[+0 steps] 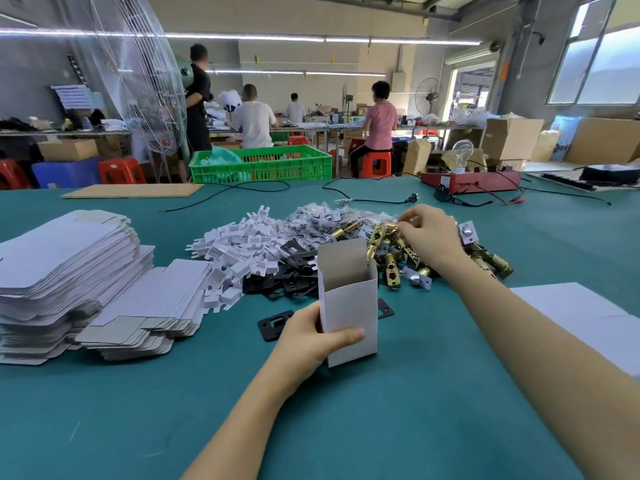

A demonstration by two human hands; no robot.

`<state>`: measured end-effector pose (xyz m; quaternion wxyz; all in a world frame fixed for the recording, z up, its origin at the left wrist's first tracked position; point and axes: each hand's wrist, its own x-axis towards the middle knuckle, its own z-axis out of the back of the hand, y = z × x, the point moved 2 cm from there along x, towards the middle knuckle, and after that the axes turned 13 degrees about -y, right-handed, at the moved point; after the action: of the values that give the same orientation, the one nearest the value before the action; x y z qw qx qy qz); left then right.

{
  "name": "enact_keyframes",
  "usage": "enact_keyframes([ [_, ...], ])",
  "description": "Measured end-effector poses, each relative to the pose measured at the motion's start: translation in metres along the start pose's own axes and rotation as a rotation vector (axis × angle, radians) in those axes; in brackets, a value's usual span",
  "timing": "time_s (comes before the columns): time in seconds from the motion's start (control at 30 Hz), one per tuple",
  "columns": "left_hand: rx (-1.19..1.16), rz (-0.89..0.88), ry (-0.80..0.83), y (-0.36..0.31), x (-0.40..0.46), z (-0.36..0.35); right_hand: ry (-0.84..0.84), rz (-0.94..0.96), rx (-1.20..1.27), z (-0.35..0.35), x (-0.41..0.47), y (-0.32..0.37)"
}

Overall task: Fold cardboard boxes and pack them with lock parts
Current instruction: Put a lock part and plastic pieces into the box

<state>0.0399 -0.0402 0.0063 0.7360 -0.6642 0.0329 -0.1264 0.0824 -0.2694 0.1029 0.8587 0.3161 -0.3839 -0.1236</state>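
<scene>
Your left hand grips the folded box, upright on the bench, mouth open upward. Your right hand is beyond it and to the right, fingers curled into the brass latches; whether it's caught one, I can't tell. The box sits nearer you, so the part travels back and left.

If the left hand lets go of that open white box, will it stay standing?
Probably not for long. The box is tall, narrow and looks empty, so likely light and tippy. Its thin card walls may flex under the left hand; the raised flap adds top weight.
</scene>
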Motion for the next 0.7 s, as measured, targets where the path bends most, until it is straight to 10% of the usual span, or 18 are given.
enact_keyframes([
  [0.43,-0.116,0.007,0.053,0.009,0.008,0.004,0.503,0.41,-0.299,-0.142,0.051,0.012],
  [0.7,-0.109,-0.004,0.068,0.018,0.013,0.004,0.488,0.435,-0.286,-0.165,0.051,0.008],
])
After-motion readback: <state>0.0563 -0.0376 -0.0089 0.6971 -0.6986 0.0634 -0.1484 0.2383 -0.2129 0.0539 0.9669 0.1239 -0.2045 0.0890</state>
